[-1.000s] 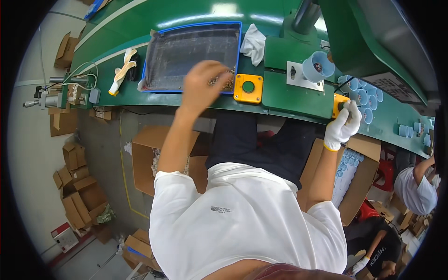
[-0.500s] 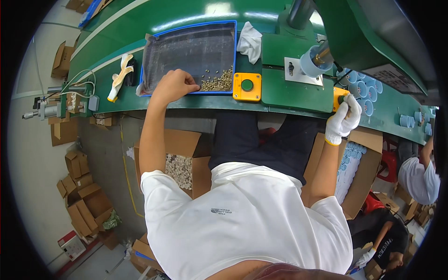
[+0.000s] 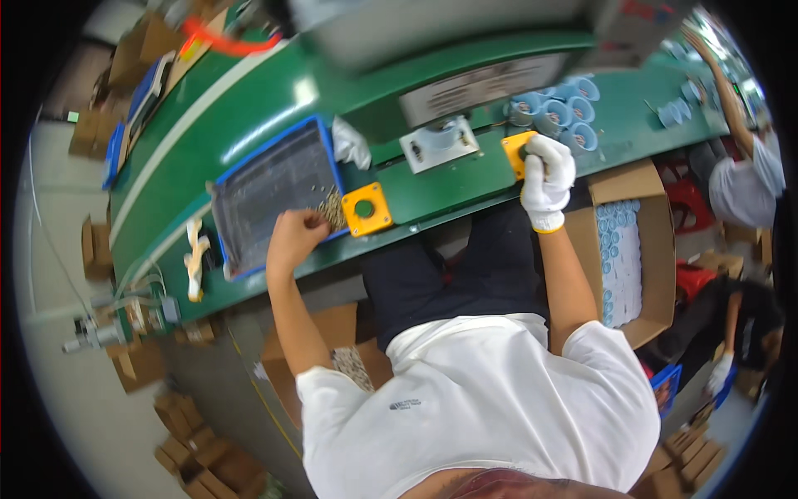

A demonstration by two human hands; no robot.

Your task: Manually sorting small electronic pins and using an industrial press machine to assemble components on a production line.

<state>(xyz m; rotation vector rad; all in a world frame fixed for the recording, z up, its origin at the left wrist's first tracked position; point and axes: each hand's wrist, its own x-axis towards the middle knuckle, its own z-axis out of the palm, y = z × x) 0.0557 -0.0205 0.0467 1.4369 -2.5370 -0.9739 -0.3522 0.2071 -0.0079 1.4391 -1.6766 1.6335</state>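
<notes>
Left hand [image 3: 293, 237] in blue tray [image 3: 249, 179] of small parts [image 3: 332, 208]

The left hand [image 3: 293, 239] is bare, reaching forward over the near edge of the bench [image 3: 432, 179], its fingers curled down and pinched together; what they hold cannot be told. The left arm is nearly straight. The right hand [image 3: 547, 173], in a white glove, is closed at the same edge, arm extended.
</notes>
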